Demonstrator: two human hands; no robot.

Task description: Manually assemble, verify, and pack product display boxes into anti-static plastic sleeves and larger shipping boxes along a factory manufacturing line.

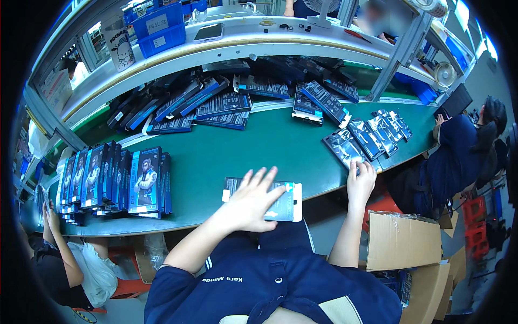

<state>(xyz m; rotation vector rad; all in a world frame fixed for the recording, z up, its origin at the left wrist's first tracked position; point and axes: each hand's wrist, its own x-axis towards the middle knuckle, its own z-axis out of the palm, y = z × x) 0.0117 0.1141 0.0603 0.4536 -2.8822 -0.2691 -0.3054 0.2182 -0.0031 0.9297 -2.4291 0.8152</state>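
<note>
Green bench [216,156]: flat box [286,208] lies long axis left-right; L hand [251,202] fingers spread on top; R hand [360,181] fingers on tray [343,147].

Bright overhead light, fisheye-bent dark rim.

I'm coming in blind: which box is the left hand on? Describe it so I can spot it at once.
Start at the long green work table and follow its near edge to the middle. There a flat dark rectangular box with a white end lies alone under the spread left hand. Unlike the upright blue picture boxes to its left, it lies flat, overhanging the edge.
</note>
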